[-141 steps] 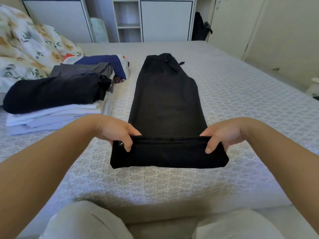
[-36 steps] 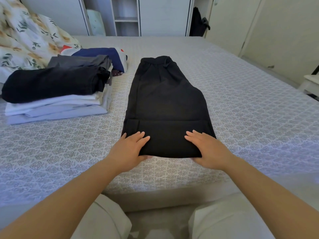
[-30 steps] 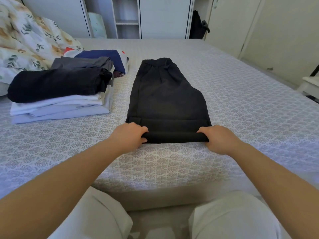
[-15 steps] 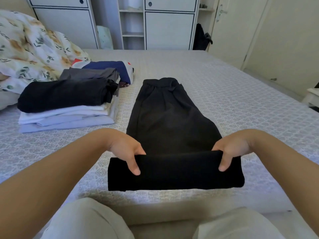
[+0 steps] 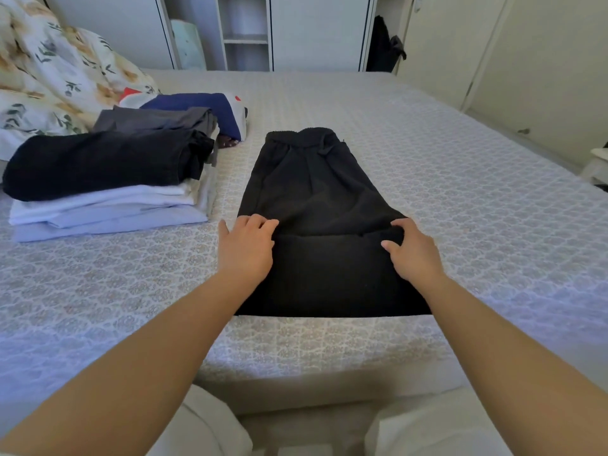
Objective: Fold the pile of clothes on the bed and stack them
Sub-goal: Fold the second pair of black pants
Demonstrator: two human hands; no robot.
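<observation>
Black trousers (image 5: 316, 189) lie lengthwise in the middle of the bed (image 5: 477, 199), waistband at the far end. Their near part is folded over into a thick band (image 5: 329, 278) close to the bed's front edge. My left hand (image 5: 245, 248) rests flat on the left end of the fold, thumb spread out over the sheet. On the right end, my right hand (image 5: 411, 251) has its fingers curled over the fold's far edge, with a bulge of cloth between fingers and thumb. A stack of folded clothes (image 5: 108, 192) stands at the left, a black piece on top.
A floral duvet (image 5: 49, 77) is heaped at the far left behind the stack. A navy and white folded piece (image 5: 210, 110) lies behind the stack. White cupboards (image 5: 316, 31) stand beyond the bed. My knees (image 5: 204, 426) are against the bed's front edge.
The folded band, lifted off the bed half a second ago, now lies flat on the trousers farther up. Both hands moved forward and down with it; the left one has flattened.
</observation>
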